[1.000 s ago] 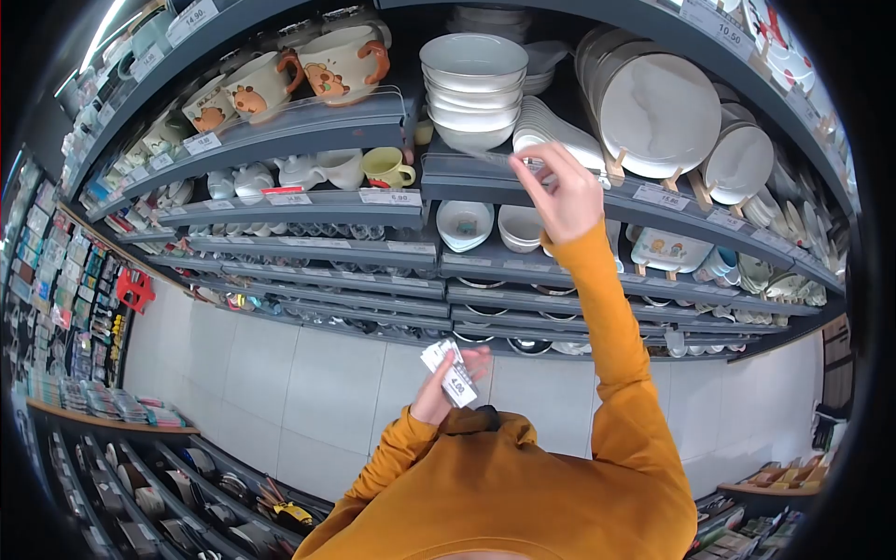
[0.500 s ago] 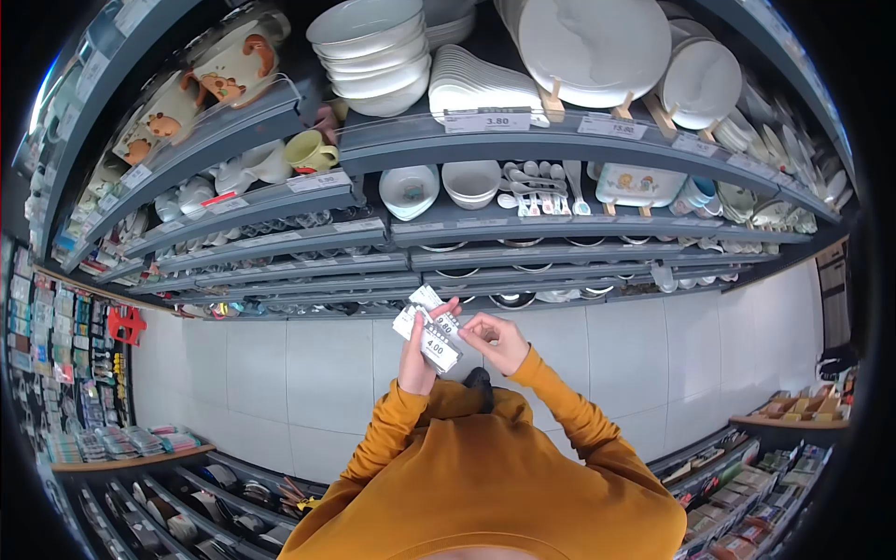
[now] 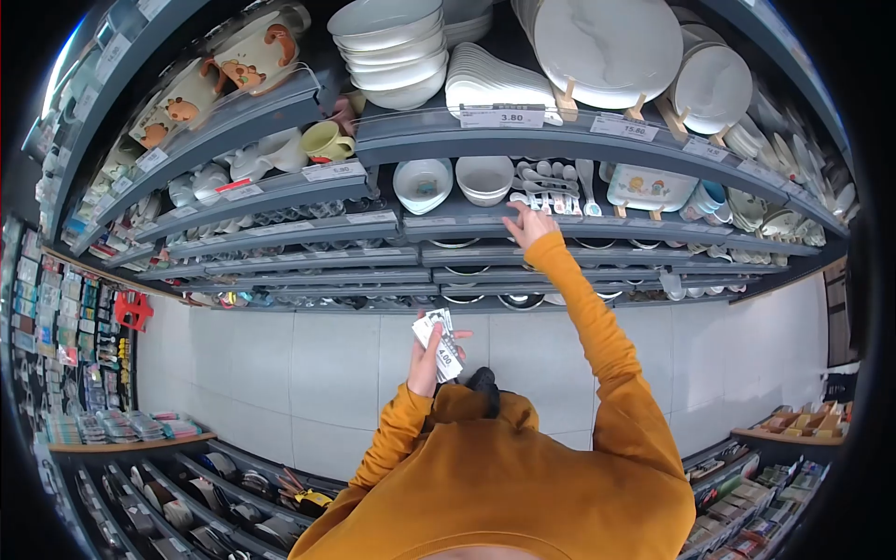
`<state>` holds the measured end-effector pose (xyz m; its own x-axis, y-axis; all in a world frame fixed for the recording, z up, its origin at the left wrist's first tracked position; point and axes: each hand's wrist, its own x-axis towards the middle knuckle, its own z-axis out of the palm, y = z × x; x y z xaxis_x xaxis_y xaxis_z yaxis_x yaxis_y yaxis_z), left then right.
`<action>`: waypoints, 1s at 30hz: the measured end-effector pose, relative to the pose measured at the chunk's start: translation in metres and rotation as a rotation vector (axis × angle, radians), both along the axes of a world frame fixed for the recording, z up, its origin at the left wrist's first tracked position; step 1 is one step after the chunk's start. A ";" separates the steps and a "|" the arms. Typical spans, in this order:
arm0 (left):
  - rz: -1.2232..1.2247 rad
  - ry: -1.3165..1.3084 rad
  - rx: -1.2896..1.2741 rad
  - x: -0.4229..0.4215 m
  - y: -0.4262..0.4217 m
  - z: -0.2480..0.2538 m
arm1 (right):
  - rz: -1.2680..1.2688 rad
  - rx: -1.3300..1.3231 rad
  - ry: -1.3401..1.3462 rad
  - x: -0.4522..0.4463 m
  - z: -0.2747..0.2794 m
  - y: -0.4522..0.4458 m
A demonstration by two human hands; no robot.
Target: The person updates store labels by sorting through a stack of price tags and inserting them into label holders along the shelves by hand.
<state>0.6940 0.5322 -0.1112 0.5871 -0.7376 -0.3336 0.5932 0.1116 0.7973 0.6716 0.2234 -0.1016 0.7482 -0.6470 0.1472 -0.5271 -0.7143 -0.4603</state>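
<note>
My left hand (image 3: pixel 426 366) is closed around a small stack of white price labels (image 3: pixel 444 357), one of them reading 4.00, held low in front of my body. My right hand (image 3: pixel 535 227) is stretched out to the front edge of the second shelf (image 3: pixel 439 222). Its thumb and forefinger look apart, and I make out nothing between them. Just behind these fingers lie several small spoons (image 3: pixel 551 187). A white bowl (image 3: pixel 484 179) and a patterned bowl (image 3: pixel 423 185) stand to their left.
On the upper shelf are stacked bowls (image 3: pixel 390 56), white spoons (image 3: pixel 495 84) and large plates (image 3: pixel 609 51) on wooden stands. A yellow-green mug (image 3: pixel 325 142) stands at left. Grey floor tiles (image 3: pixel 336 373) run below; a red stool (image 3: pixel 133 310) is at far left.
My right hand has left the labels and moved up and forward to the shelf edge by the spoons. My left hand still holds the labels. The view has shifted slightly.
</note>
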 end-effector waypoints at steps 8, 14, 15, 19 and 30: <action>-0.007 0.198 0.046 -0.006 -0.003 0.000 | 0.048 0.049 -0.205 -0.011 0.025 0.001; 0.042 0.312 -0.040 0.006 -0.029 -0.026 | 0.071 1.095 -0.531 -0.076 0.002 0.088; 0.007 0.294 -0.070 0.006 -0.034 -0.030 | 0.037 1.163 -0.481 -0.086 -0.002 0.108; -0.130 0.252 0.045 -0.007 -0.066 -0.012 | -0.032 1.358 -0.409 -0.116 -0.012 0.161; -0.479 0.209 0.048 0.004 -0.136 -0.015 | -0.175 0.154 -0.550 -0.144 0.130 0.020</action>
<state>0.6985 0.3963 -0.1264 0.1048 -0.8881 -0.4476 0.7156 -0.2452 0.6541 0.5280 0.2432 0.0280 0.4689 -0.7983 0.3779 -0.2860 -0.5420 -0.7902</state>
